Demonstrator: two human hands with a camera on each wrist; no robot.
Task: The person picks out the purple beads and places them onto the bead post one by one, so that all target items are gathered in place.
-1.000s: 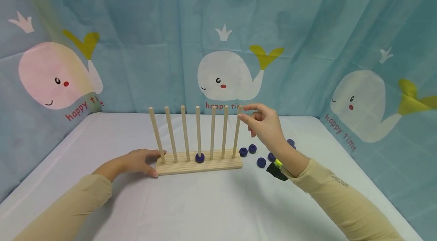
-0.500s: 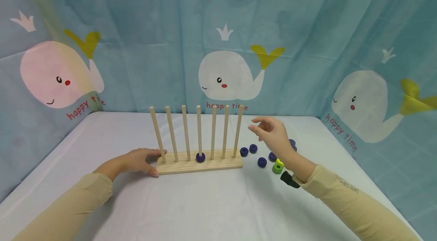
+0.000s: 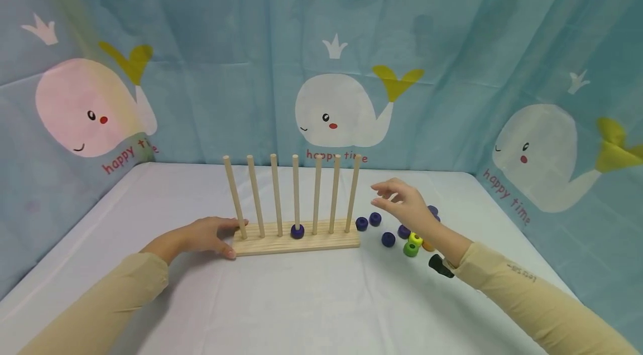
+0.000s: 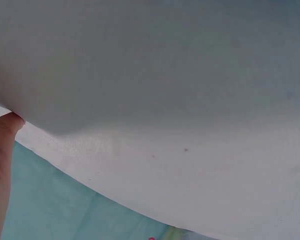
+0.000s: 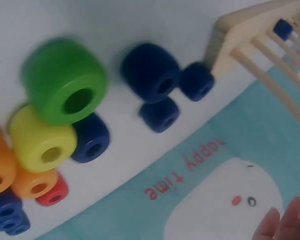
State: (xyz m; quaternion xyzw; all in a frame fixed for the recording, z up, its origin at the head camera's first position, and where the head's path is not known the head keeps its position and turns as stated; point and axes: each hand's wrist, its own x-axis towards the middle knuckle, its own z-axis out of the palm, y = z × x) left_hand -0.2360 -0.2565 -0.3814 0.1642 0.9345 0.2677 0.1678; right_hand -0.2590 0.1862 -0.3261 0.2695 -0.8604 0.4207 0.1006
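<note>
A wooden peg stand (image 3: 301, 243) with several upright dowels is on the table. One dark blue bead (image 3: 297, 231) sits at the foot of its middle dowel. My left hand (image 3: 198, 238) grips the left end of the base, thumb at the front edge and fingers behind. In the left wrist view only part of a finger or thumb (image 4: 4, 135) shows. To the right of the stand, my right hand (image 3: 404, 204) hovers with loosely bent fingers and holds nothing. Beneath it lie a green bead (image 5: 65, 82), a yellow bead (image 5: 42, 140) and several dark blue beads (image 5: 150, 72).
Orange beads (image 5: 35, 182) and a red bead (image 5: 54, 194) lie in the same cluster. A black object (image 3: 441, 265) hangs beneath the right wrist. A blue curtain (image 3: 221, 92) with printed whales closes off the back and sides of the white table (image 3: 281, 305).
My right hand has drawn back from the top of the rightmost dowel, moving right and down, fingers parting a little. More beads show now. The left hand stays at the stand.
</note>
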